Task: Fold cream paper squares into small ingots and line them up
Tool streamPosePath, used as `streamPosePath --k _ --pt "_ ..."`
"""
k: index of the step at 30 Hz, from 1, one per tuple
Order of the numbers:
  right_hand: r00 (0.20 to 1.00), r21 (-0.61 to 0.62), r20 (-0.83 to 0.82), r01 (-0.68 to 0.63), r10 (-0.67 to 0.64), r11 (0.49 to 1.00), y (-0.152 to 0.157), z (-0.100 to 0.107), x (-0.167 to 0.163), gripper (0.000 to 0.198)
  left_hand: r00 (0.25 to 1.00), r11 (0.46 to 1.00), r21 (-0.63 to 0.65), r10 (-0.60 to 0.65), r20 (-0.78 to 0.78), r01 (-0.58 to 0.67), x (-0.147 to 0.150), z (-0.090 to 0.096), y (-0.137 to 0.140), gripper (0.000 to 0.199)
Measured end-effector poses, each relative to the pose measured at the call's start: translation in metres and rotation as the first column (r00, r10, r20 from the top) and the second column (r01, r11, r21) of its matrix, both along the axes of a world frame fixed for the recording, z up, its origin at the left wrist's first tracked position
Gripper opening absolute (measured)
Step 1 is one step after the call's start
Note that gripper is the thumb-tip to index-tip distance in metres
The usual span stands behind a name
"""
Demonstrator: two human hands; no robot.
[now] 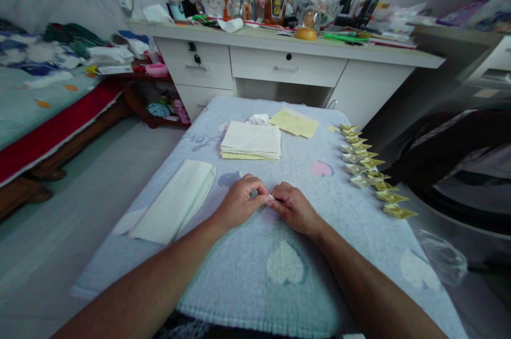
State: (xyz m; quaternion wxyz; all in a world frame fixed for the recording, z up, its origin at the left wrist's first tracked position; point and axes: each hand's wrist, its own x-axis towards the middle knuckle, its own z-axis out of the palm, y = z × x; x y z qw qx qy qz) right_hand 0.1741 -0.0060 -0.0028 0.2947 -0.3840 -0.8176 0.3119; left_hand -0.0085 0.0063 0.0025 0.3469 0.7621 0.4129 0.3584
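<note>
My left hand (245,200) and my right hand (294,206) meet above the middle of the cloth-covered table. Thumb and fingers of both are pinched together on a small white piece of paper (271,197); most of it is hidden by the fingertips. Beyond the hands lies a stack of white and yellow paper sheets (250,139). To the left is a long folded bundle of pale paper (175,200). Several folded yellow paper boats (365,160) stand in rows along the right edge.
Yellow sheets (294,122) and a crumpled white tissue (258,119) lie at the back of the patterned cloth (239,280). A white desk (287,65) crowded with jars stands behind. A bed (51,110) is at left, and a clear plastic bag (443,256) hangs at right.
</note>
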Motion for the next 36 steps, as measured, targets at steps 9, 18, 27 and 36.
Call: streamPosePath --k 9,18,27,36 --pt "0.999 0.03 0.014 0.046 -0.047 0.998 0.0023 -0.0009 0.0037 0.037 0.999 0.996 -0.09 0.014 0.029 -0.011 0.0013 -0.0034 0.0028 0.01" --pt "0.995 0.055 -0.024 0.094 -0.093 0.994 0.0001 0.0033 0.0062 0.02 0.999 0.998 -0.043 0.052 0.002 -0.052 -0.0009 0.0008 0.0029 0.003" --pt "0.99 0.092 -0.052 0.133 -0.129 0.987 0.0014 0.0008 0.0051 0.014 0.999 0.998 0.065 0.021 -0.027 -0.019 -0.0007 -0.0036 0.0027 0.003" --pt "0.988 0.094 -0.013 0.156 -0.156 0.983 0.0003 0.0014 0.0102 0.014 0.994 0.993 0.121 0.029 -0.102 -0.016 0.0003 -0.0064 0.0045 0.007"
